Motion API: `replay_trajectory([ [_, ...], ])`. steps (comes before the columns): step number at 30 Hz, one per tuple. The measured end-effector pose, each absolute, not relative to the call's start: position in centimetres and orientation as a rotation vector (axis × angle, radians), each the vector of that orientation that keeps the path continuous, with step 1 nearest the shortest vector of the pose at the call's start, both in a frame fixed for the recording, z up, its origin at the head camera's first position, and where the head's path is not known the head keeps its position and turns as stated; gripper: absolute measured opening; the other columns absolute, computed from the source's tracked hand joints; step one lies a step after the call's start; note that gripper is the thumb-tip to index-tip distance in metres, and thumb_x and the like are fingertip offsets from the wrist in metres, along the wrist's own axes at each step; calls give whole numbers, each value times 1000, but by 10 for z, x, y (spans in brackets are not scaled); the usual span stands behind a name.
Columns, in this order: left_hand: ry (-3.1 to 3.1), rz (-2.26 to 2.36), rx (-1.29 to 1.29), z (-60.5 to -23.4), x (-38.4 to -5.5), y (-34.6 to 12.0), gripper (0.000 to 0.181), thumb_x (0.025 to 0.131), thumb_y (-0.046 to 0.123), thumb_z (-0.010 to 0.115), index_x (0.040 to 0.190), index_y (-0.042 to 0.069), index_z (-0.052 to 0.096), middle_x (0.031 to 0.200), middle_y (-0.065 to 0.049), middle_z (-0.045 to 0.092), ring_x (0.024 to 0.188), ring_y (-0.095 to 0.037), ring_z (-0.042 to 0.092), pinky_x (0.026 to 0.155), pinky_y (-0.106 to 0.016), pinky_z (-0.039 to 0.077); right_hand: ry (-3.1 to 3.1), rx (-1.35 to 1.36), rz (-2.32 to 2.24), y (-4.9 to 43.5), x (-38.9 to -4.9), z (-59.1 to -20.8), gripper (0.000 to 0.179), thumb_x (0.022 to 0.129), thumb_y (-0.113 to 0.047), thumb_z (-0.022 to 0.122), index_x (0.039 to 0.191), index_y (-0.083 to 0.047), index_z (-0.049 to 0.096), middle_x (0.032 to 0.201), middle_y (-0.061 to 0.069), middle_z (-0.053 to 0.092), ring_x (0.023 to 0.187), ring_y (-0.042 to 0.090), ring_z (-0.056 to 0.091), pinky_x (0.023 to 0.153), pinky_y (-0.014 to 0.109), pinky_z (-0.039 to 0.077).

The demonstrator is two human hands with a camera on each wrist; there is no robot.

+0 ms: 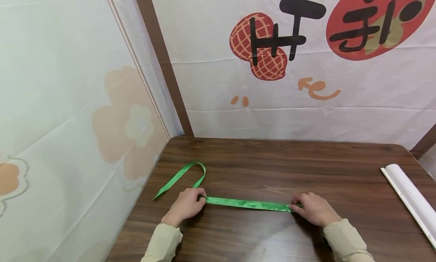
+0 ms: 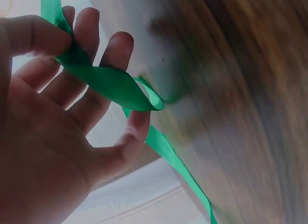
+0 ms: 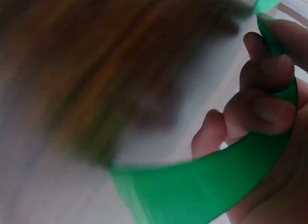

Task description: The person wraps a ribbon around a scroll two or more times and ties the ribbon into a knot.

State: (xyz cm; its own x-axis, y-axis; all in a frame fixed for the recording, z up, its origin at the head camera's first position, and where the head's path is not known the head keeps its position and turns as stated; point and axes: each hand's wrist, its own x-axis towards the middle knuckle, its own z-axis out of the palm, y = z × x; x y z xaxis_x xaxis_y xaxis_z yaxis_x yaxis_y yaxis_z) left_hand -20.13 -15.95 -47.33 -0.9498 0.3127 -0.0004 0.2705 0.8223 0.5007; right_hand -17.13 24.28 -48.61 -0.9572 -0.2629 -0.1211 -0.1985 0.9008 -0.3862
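Note:
A green satin ribbon (image 1: 248, 204) is stretched nearly level between both hands, low over the table's middle. My left hand (image 1: 187, 205) pinches it; in the left wrist view the ribbon (image 2: 108, 84) twists across the fingers and forms a small loop near one fingertip. Beyond that hand, the rest of the strip curves back in a hook on the table's left side. Near the other end, my right hand (image 1: 315, 209) pinches the ribbon. The right wrist view shows fingers curled over it, with a wide free tail (image 3: 202, 190) hanging out past the palm.
The dark wood-grain table (image 1: 272, 163) has rounded far corners. A white roll-like object (image 1: 410, 197) lies along its right edge. Printed white sheets (image 1: 211, 122) hang close behind and to the left of the table.

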Motion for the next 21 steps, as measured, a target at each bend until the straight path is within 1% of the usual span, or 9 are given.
replay_trajectory([
  [4, 2939, 787, 419, -473, -203, -163, 16, 90, 10, 53, 86, 17, 66, 68, 5, 54, 56, -11, 43, 62, -29, 36, 2898, -311, -544, 251, -171, -487, 12, 87, -34, 69, 81, -25, 63, 80, -11, 64, 67, 6, 54, 61, 36, 45],
  [8, 2990, 743, 378, -473, -205, -168, 16, 93, 13, 52, 87, 19, 65, 70, 7, 57, 58, -10, 45, 65, -32, 38, 2887, -247, -534, 260, -169, -485, 13, 87, -34, 70, 80, -24, 65, 79, -9, 64, 66, 7, 53, 61, 35, 45],
  [12, 2974, 708, 424, -473, -207, -175, 13, 95, 17, 54, 87, 20, 65, 64, 9, 53, 57, -8, 44, 73, -41, 38, 2887, -214, -503, 272, -167, -481, 13, 86, -33, 70, 80, -22, 66, 77, -6, 64, 65, 9, 53, 60, 35, 44],
  [15, 2896, 749, 491, -472, -209, -180, 12, 95, 31, 59, 89, 23, 65, 60, 9, 49, 56, -7, 39, 81, -45, 34, 2904, -188, -482, 281, -166, -479, 14, 85, -33, 71, 79, -21, 66, 76, -4, 65, 64, 10, 53, 58, 36, 44],
  [16, 2869, 770, 508, -472, -210, -182, 14, 94, 36, 61, 89, 24, 65, 59, 8, 48, 56, -7, 37, 81, -44, 33, 2910, -175, -479, 283, -166, -479, 15, 85, -32, 71, 78, -21, 66, 76, -4, 65, 64, 10, 53, 58, 36, 44],
  [18, 2823, 810, 525, -472, -211, -186, 20, 89, 45, 65, 89, 25, 65, 59, 8, 47, 55, -6, 35, 77, -39, 37, 2932, -149, -470, 289, -165, -478, 16, 84, -32, 72, 76, -20, 65, 75, -4, 65, 64, 11, 54, 58, 38, 44],
  [19, 2809, 831, 534, -472, -211, -188, 24, 87, 48, 67, 90, 24, 65, 60, 8, 46, 54, -6, 35, 74, -35, 38, 2953, -136, -457, 291, -165, -478, 17, 83, -33, 72, 74, -21, 64, 74, -4, 64, 65, 12, 54, 59, 41, 45],
  [21, 2782, 871, 534, -471, -212, -191, 29, 83, 47, 72, 93, 21, 65, 62, 7, 46, 54, -5, 37, 65, -27, 39, 2988, -111, -436, 295, -164, -477, 20, 82, -35, 73, 71, -21, 63, 74, -4, 63, 68, 16, 55, 62, 47, 44],
])
